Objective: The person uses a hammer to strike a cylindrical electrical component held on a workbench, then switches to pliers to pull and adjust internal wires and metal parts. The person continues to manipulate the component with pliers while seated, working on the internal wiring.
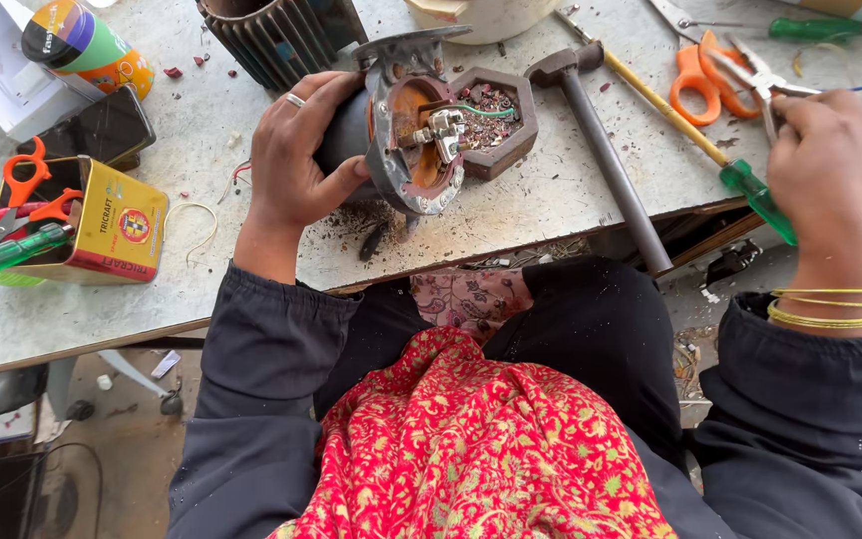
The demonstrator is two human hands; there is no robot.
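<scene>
Small repair workshop, likely for electric motors; worn grey stone-topped bench [551,190] littered with dark debris; long grey steel hammer [601,150] and green-handled screwdriver [750,190] on the right; orange-handled scissors [700,75] far right; yellow square tin [117,225] holding hand tools on the left; dark ribbed metal motor housing [271,35] at the far edge.

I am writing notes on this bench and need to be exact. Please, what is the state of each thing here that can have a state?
left hand: gripping the motor body
motor: on its side, open end showing
right hand: closed on the pliers
pliers: held, over the table
orange scissors: lying flat
hammer: lying, handle past the edge
yellow tin: open, holding tools
</scene>
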